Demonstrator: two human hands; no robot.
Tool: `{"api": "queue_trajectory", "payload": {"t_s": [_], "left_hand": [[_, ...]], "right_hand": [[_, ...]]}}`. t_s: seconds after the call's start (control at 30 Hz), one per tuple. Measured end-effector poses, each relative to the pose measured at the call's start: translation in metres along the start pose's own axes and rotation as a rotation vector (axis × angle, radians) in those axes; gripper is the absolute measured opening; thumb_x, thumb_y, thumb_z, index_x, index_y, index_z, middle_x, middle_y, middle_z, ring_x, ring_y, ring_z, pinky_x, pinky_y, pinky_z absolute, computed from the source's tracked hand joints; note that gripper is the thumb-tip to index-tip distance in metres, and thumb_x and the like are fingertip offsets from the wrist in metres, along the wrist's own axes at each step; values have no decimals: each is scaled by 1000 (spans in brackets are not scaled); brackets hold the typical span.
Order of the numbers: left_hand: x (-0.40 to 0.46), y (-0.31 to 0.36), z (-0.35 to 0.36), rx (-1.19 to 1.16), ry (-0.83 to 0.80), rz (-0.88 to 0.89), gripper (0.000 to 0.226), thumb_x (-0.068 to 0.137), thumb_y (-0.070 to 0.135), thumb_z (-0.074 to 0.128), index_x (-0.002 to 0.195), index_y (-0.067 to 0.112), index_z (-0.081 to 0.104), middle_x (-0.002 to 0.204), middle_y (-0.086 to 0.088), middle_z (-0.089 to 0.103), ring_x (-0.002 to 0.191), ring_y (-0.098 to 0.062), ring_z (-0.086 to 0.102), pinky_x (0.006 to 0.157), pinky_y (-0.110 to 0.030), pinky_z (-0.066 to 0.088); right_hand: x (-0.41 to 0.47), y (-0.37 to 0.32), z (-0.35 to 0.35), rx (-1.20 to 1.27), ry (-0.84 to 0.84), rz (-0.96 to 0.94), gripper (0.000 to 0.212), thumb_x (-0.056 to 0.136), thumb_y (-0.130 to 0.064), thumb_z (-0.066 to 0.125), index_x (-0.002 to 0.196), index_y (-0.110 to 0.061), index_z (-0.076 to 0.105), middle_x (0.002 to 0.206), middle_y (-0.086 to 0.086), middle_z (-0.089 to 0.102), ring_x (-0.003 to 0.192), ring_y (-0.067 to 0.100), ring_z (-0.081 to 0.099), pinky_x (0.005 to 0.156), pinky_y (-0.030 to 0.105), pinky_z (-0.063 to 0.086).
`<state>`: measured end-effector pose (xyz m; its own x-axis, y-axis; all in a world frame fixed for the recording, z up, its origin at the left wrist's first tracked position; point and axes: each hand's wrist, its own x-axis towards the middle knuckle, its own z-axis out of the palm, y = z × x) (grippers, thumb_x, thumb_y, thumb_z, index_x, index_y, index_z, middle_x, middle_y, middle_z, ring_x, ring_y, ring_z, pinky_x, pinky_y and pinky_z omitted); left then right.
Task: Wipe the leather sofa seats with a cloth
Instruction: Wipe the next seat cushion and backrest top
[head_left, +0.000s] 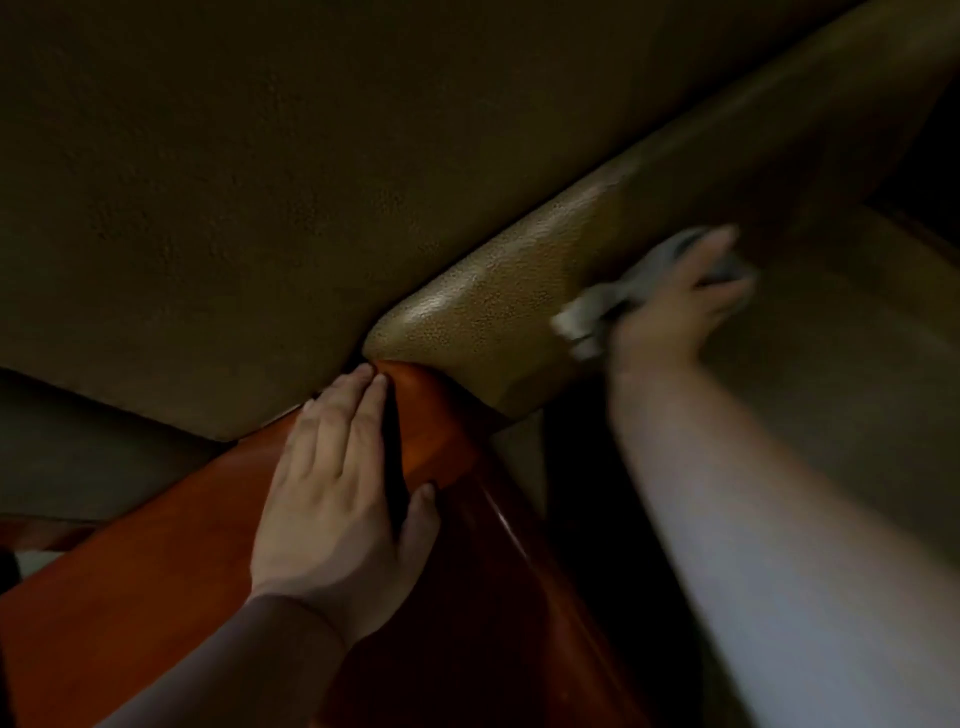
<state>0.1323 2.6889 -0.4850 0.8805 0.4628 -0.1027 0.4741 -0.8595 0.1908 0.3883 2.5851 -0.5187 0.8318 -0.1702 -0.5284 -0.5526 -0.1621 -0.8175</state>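
Cloth (587, 312): pale grey-white, crumpled, motion-blurred. It is looking thin, soft and light, likely bunching and folding under any pressure. Judgement: best taken as a wad in the palm with fingers spread over it, so that a flat patch is meeting the leather; a loose tail is already trailing out on the wrist side and may drag.

Right hand (685, 291): fingers are curling over the cloth and pressing it down at the inner edge of the seat cushion (831, 332), just beside the padded leather armrest (519, 270). Blur is preventing any reading of the exact finger placement.

Left hand (343, 483): lying flat, fingers straight and together, resting on the reddish wooden arm end (431, 415), holding nothing, fingertips near the leather corner. It appears to be bracing the body. The two hands are well apart.

Leather: olive-tan, pebbled grain, a dull sheen on the armrest corner. Judgement: smooth and somewhat slippery, so the cloth should be gliding easily; the seam along the armrest edge may be needing firmer pressure.
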Motion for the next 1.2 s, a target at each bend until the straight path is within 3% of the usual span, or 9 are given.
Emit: {"api": "queue_trajectory", "payload": {"t_s": [0.07, 0.13, 0.27, 0.4, 0.6, 0.73, 0.93, 1.1, 1.2], "left_hand": [[0, -1, 3, 8, -11, 61, 85, 95, 48, 44, 161, -2, 29, 167, -19, 29, 157, -35, 25, 128, -54, 23], [3, -1, 2, 5, -27, 54, 86, 94, 48, 44, 162, -1, 27, 169, -18, 28, 158, -34, 23, 128, -53, 22], [2, -1, 2, 20, -46, 36, 88, 92, 49, 44, 164, 3, 24, 170, -16, 26, 158, -35, 24, 128, -50, 18], [3, -1, 4, 38, -20, 50, 87, 92, 47, 45, 163, 1, 26, 169, -17, 28, 157, -35, 26, 127, -52, 22], [2, -1, 4, 38, -11, 54, 86, 93, 48, 47, 163, 3, 27, 169, -14, 28, 157, -34, 26, 128, -49, 19], [4, 0, 2, 62, -24, 15, 91, 88, 50, 52, 163, 5, 29, 168, -14, 30, 154, -32, 29, 128, -41, 14], [4, -1, 2, 11, 13, 34, 96, 82, 53, 61, 163, 9, 35, 171, -7, 28, 158, -22, 26, 128, -40, 17], [2, 1, -1, -37, 56, -21, 90, 80, 54, 63, 157, 11, 46, 163, -5, 41, 153, -20, 32, 130, -29, 5], [-6, 1, -4, -124, 100, -96, 69, 80, 47, 67, 139, 11, 64, 139, -14, 64, 134, -33, 52, 127, -33, 18]], "right_hand": [[25, -20, -8, -94, 88, -5, 78, 107, -46, 48, 167, -23, 2, 172, 19, 3, 157, 41, 9, 126, 52, 8], [24, -19, 0, -249, 8, -88, 83, 106, -26, 51, 165, -19, -6, 168, 30, -6, 154, 52, 3, 125, 59, 6], [-69, 25, 33, -74, -66, 177, 94, 98, -75, 29, 165, -24, -12, 173, 10, -12, 159, 35, -1, 127, 52, 1], [-63, 21, 33, 14, -75, 267, 92, 98, -76, 24, 165, -24, -11, 173, 8, -13, 160, 31, -5, 126, 53, -2], [-36, -16, 28, -198, 2, -359, 101, 91, -78, 32, 164, -24, -14, 172, 8, -20, 157, 43, -10, 126, 64, 3], [-69, 33, 23, -579, -248, -1042, 88, 103, -56, 36, 163, -3, 1, 169, 29, -6, 154, 52, -11, 123, 69, 4], [-63, -51, 26, -300, -339, -1417, 73, 105, -33, 35, 150, 22, 15, 158, 49, 7, 152, 61, 5, 124, 68, 8], [-132, -87, 79, -387, -246, -1763, 76, 104, -48, 31, 152, 11, 31, 154, 45, 28, 146, 62, 20, 123, 68, 15], [-156, -36, 83, -640, -496, -2068, 70, 107, -49, 36, 161, -7, 19, 168, 23, 12, 155, 43, 7, 128, 57, 1]]}}
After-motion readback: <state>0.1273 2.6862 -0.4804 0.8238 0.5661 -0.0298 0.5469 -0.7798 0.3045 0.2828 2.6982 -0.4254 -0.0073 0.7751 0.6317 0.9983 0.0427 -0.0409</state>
